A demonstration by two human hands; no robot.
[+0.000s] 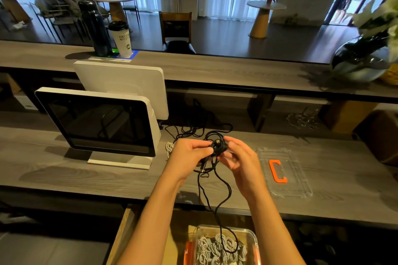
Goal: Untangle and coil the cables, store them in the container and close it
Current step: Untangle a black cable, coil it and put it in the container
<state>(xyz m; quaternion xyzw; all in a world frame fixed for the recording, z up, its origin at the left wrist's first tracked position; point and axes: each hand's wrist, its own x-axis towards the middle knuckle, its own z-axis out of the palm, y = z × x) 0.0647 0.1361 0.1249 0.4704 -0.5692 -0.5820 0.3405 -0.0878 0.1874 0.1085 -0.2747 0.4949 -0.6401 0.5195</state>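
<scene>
Above the grey desk, my left hand point(190, 153) and my right hand point(238, 155) hold a small bundle of black cable point(218, 146) between them, fingers curled round it. Loose loops of this cable hang down over the desk edge into a clear container point(252, 236) with orange clips that sits in an open drawer below; several white coiled cables point(211, 249) lie inside it. More tangled black cable point(193, 130) lies on the desk behind my hands, and a small white cable point(169, 146) rests left of my left hand. The clear lid point(301, 187) with an orange handle lies to the right.
A white point-of-sale screen point(101, 122) stands on the desk at left. On the raised counter behind are a dark bottle point(95, 28), a paper cup point(121, 38) and a glass vase point(361, 60) with flowers at far right. The wooden drawer point(122, 232) is open below.
</scene>
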